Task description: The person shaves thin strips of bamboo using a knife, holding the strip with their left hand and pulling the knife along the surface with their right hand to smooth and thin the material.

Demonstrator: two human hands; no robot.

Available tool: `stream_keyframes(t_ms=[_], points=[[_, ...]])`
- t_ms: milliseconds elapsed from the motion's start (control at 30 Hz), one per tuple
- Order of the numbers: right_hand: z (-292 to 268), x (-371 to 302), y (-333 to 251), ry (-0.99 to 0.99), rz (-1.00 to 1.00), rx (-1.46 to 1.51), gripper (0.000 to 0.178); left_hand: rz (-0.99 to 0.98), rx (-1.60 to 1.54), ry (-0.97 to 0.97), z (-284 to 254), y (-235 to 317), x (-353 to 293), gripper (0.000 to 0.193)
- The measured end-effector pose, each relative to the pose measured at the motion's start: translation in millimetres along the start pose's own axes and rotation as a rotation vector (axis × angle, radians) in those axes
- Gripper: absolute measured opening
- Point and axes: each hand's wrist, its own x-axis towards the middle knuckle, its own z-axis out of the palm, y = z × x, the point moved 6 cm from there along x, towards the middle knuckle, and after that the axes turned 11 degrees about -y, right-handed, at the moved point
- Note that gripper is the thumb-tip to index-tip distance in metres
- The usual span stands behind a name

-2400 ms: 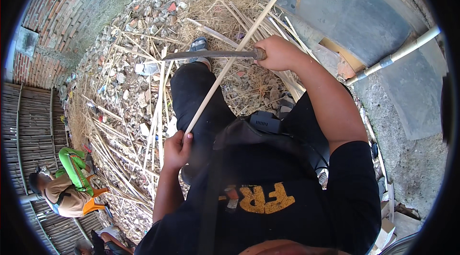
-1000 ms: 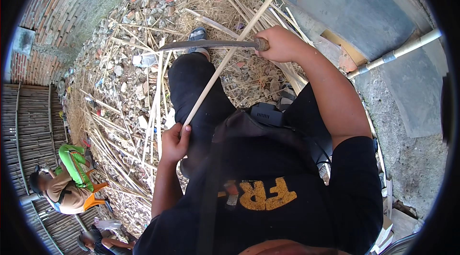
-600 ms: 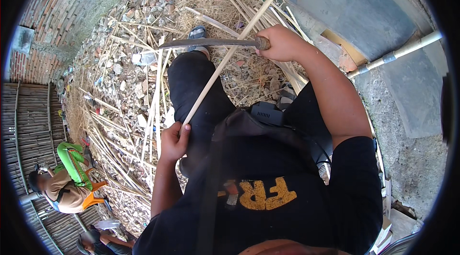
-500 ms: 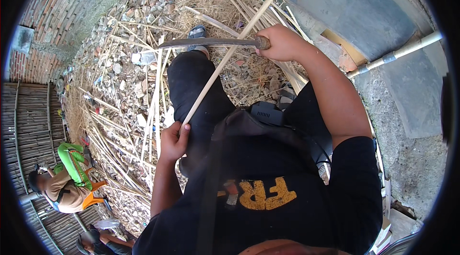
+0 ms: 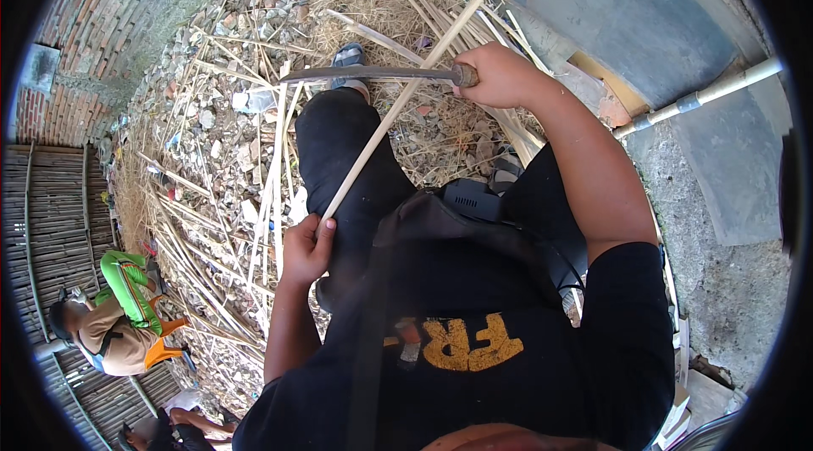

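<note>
Gripping the near end of a long pale bamboo stick [image 5: 398,108], the left hand [image 5: 306,246] is clenched around it just beside the person's left thigh. The stick slants up and away across the raised leg toward the upper right. Farther out, the right hand [image 5: 498,74] is closed on the handle of a long dark blade [image 5: 364,73], which lies crosswise and touches the stick above the knee. Beyond the sandalled foot [image 5: 349,57], cut strips [image 5: 254,188] and rubble [image 5: 220,70] cover the ground. Another person [image 5: 114,315] crouches at lower left.

No packages, labels, signs or screens visible.
</note>
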Motion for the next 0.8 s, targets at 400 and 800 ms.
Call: stream_keyframes(t_ms=[400, 800], points=[[-5.4, 6.5, 17.7, 0.039, 0.010, -0.013, 0.025, 0.037, 0.073, 0.017, 4.2, 7.4, -2.4, 0.047], [-1.6, 5.6, -5.4, -0.066, 0.107, -0.169, 0.021, 0.028, 0.155, 0.042, -2.0, 13.1, -4.9, 0.047]])
